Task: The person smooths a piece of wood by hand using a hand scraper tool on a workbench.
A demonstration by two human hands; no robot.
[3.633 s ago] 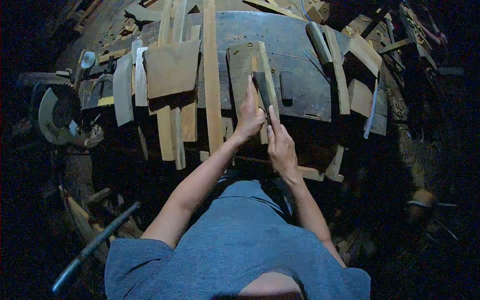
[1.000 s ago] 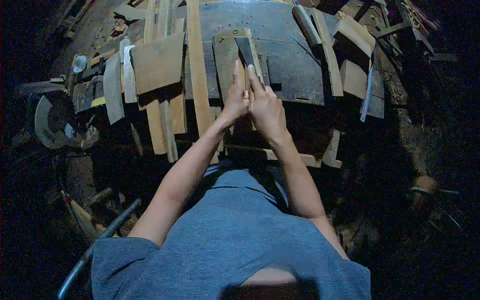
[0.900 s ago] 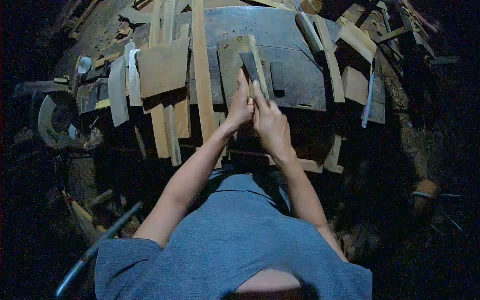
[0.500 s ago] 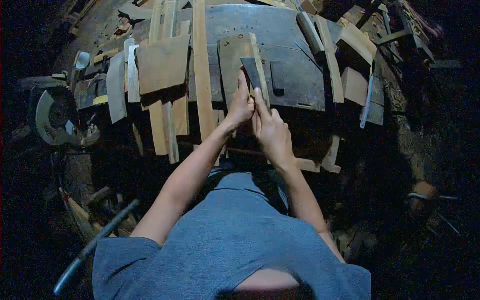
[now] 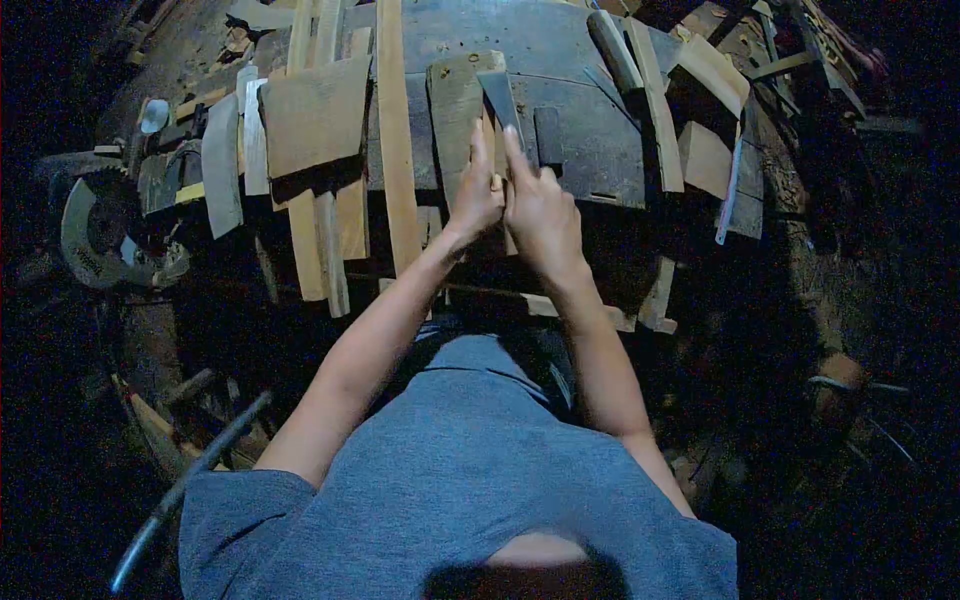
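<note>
The two hands are close together over the front edge of the dark wooden desk, near its middle. The right hand holds a dark grey, flat blade that gets wide at its far end. One of its fingers points up along the blade, and the others are curled in. The handle, if there is one, is hidden in the hand. The left hand has its lower fingers curled in around a thin, light brown wood strip, with one finger pointing up beside it. Part of the strip is hidden, so I cannot tell just how the fingers grip it.

Behind the hands, a thick brown board with dark knots lies on the desk. The far end of the blade is over the board's right side; I cannot tell if they touch. A small black flat block lies just to the right. To the left, a long light wood plank runs out past the front edge, and a wide brown board lies on top of other wood pieces.

It looks like the step is working the blade close along the strip. I see no clear cut or shaving. The next move calls for a firm hold on the strip, a steady slant of the blade, and the left finger kept away from its edge.
</note>
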